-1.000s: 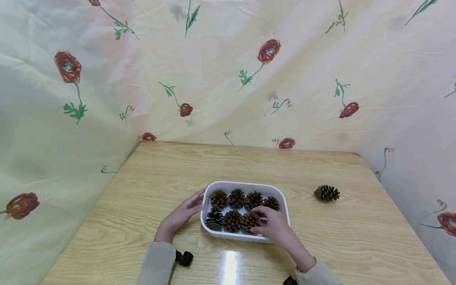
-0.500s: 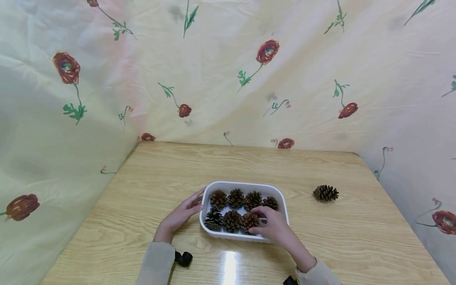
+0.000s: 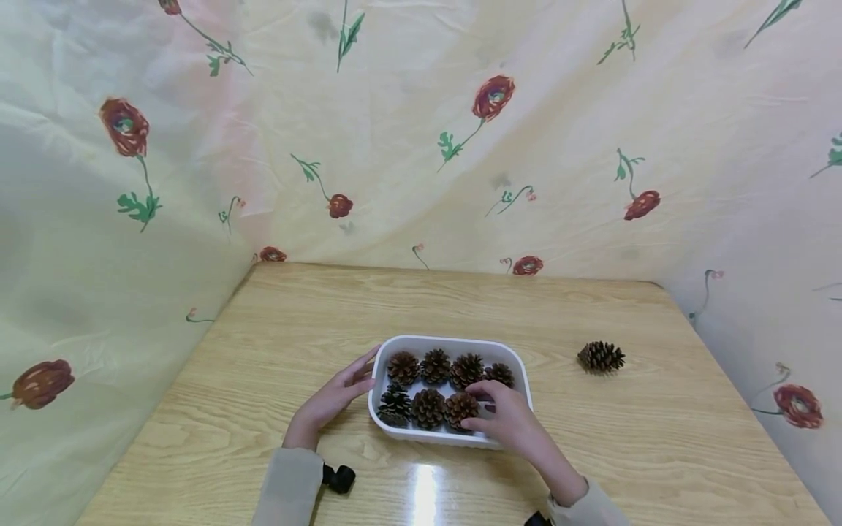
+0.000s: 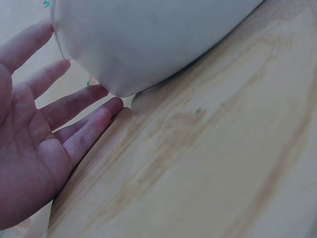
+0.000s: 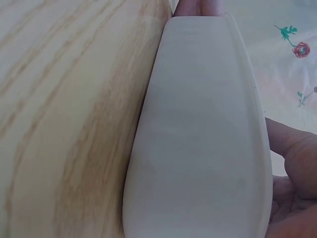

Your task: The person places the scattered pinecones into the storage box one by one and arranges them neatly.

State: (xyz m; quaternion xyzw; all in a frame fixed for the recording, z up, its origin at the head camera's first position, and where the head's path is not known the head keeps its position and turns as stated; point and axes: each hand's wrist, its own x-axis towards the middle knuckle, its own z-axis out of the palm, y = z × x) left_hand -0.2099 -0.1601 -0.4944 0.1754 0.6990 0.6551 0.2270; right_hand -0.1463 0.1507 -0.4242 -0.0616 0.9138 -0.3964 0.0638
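Note:
A white plastic box (image 3: 434,435) holds several brown pine cones in two rows, among them one pine cone (image 3: 429,408) in the middle of the front row. My right hand (image 3: 509,416) reaches over the near right rim, its thumb and fingers curled round the right side of the front row's last pine cone (image 3: 460,411). In the right wrist view the box wall hides that cone and most of the fingers. My left hand (image 3: 333,398) lies at the box's left end with fingers spread; the left wrist view shows its fingertips right at the outer wall (image 4: 143,44).
A single pine cone (image 3: 601,357) lies on its side on the wooden table (image 3: 329,307), to the right of the box. Floral cloth (image 3: 395,146) hangs behind the table and along both sides. Black wrist cameras (image 3: 342,479) sit near the sleeves.
The head view has shifted very slightly. Both hands, the box and the pine cones keep practically the same places.

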